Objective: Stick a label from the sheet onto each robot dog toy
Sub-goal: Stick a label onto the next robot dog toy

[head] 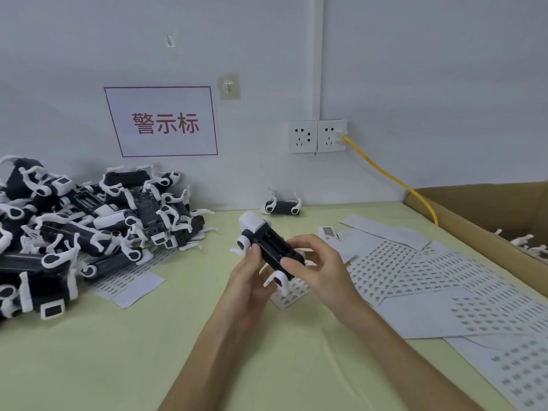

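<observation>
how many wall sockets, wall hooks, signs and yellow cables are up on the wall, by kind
wall sockets: 2, side by side
wall hooks: 2, one above the sign, one higher up at
sign: 1, red characters in a red border
yellow cable: 1, plugged into the right socket
total: 6

black-white robot dog toy [268, 247] belly-up, held

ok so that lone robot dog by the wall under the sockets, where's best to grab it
Grip the lone robot dog across its black body, coming from above. It seems to lie with its thin white legs sticking up at each end, so the bare middle between them looks like the sturdier hold.
</observation>
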Motion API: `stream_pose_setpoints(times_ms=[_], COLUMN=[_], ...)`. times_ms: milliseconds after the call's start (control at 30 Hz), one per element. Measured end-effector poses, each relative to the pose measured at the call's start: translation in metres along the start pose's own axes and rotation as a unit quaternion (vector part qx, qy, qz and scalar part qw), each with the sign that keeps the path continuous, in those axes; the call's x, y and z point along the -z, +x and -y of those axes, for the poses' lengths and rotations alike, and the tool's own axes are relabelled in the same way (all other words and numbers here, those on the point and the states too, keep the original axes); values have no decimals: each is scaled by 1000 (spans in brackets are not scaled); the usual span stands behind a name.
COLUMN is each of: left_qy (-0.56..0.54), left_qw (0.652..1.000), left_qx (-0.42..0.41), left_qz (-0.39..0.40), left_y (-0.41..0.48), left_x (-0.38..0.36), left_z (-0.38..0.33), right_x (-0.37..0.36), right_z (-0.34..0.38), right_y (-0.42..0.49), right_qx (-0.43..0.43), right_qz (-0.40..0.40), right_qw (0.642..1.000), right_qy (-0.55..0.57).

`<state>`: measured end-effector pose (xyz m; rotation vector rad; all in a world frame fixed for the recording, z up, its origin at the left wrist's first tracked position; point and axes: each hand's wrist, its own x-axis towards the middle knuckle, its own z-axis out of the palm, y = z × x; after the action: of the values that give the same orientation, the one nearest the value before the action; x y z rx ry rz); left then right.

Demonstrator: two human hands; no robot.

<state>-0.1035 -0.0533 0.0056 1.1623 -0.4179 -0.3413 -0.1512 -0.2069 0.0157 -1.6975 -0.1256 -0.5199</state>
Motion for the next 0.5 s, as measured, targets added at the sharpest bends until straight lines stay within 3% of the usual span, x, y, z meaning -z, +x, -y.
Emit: stream_pose_setpoints(times_ms=[500], left_qy=[66], left_qw=[997], left_qx=[14], left_qz=[23], left_y=[-4], left_x=[-10], left_z=[5], right_x=[0], right_z=[0], right_y=[0], right_qx=[-19], right_qz=[-75], right_qw=[997], right_qy=[-11])
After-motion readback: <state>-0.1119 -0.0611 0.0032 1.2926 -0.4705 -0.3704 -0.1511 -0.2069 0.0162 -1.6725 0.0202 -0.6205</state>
